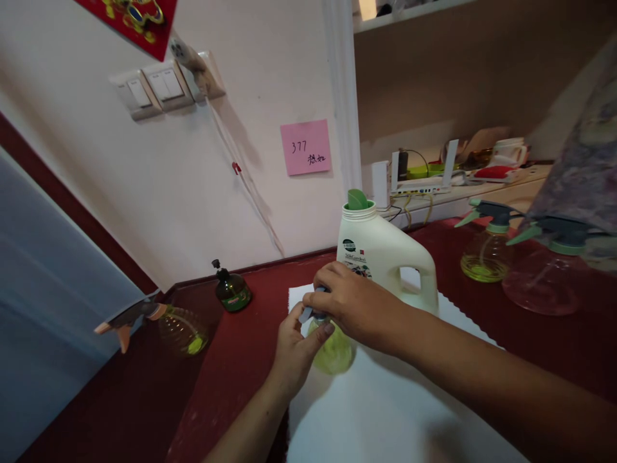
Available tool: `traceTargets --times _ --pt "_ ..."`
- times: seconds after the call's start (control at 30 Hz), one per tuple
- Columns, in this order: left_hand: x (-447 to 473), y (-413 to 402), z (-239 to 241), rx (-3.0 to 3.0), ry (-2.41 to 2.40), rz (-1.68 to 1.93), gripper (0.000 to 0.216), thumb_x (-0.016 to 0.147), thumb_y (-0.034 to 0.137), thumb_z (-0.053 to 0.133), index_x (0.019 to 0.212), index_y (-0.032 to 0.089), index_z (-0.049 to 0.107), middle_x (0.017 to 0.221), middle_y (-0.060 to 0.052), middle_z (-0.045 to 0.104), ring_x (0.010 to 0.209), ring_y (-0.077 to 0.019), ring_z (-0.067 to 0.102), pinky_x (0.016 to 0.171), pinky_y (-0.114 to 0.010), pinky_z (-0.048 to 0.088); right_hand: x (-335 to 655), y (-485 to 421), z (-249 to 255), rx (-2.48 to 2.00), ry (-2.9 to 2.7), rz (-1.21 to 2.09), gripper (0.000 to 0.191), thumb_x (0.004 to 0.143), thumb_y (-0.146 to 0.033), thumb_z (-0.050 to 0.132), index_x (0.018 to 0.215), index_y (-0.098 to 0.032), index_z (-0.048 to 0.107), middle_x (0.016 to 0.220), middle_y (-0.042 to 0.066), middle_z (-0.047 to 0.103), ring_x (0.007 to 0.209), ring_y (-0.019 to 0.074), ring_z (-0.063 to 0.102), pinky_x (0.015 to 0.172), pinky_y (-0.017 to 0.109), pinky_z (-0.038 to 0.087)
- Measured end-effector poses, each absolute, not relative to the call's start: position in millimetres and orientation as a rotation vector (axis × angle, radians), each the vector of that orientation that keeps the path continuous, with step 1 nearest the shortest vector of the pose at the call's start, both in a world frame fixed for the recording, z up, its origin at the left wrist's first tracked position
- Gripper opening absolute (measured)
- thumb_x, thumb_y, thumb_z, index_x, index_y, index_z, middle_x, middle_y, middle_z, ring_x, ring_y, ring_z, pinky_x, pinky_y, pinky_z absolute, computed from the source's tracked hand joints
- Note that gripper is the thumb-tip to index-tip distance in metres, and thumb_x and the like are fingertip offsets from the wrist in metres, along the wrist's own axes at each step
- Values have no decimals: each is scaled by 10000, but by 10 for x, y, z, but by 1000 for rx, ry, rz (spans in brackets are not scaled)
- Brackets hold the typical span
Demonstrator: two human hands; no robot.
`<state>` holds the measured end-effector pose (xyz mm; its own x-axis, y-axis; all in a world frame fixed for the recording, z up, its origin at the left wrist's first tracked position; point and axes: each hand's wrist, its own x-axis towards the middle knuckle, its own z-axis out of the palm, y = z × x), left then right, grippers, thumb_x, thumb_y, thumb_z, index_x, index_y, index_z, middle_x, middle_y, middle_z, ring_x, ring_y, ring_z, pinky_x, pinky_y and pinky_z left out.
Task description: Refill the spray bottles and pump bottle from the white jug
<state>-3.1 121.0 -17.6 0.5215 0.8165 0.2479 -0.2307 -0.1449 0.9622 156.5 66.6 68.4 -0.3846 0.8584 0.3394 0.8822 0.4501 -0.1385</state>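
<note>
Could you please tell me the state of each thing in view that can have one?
Small bottle: yellow-green liquid inside; left hand and right hand grip its top.
Jug: upright, uncapped, green spout showing.
Dark pump bottle: upright.
Far-left spray bottle: low fill.
Clear spray bottle at right: upright, low fill.
Pink spray bottle: upright, fill unclear.
Plug adaptor: plugged in.
Wall switches: setting unclear.

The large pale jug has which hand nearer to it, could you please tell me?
The right. The right hand is in front of the jug, overlapping it in this view; the left hand is farther left, at the small bottle.
</note>
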Motion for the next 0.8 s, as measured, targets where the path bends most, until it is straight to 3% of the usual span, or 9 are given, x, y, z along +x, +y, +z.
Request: traceTargets --times 0.27,0.47,0.6,0.8 --pt "32 1174 -121 1391 661 1081 434 649 268 909 992 181 657 949 -11 679 877 -161 590 792 -248 482 1552 656 668 -1521 -2313 -68 322 892 -131 681 1193 -243 688 1130 100 588 1128 301 501 912 438 472" --pt "19 1173 -102 1493 580 1055 277 784 318 815 972 168 679 900 -15 660 870 -167 581 810 -265 475 1544 654 645 -1525 -2298 -77 262 912 -170 668 1170 -216 687 1091 97 588 1089 291 498 922 444 459" --pt "-24 1178 -120 1557 531 1024 223 854 326 743 1012 175 696 972 -37 683 950 -192 593 860 -282 475 1546 664 629 -1522 -2288 -85 199 938 -173 620 1118 -212 694 1064 93 585 1050 282 499 895 442 459" --pt "10 1166 -155 1447 547 1029 370 779 300 821 1094 200 653 1023 -38 699 979 -192 617 877 -282 481 1548 660 609 -1510 -2270 -84 250 920 -158 646 1157 -228 689 1077 91 584 1062 281 499 909 437 452"
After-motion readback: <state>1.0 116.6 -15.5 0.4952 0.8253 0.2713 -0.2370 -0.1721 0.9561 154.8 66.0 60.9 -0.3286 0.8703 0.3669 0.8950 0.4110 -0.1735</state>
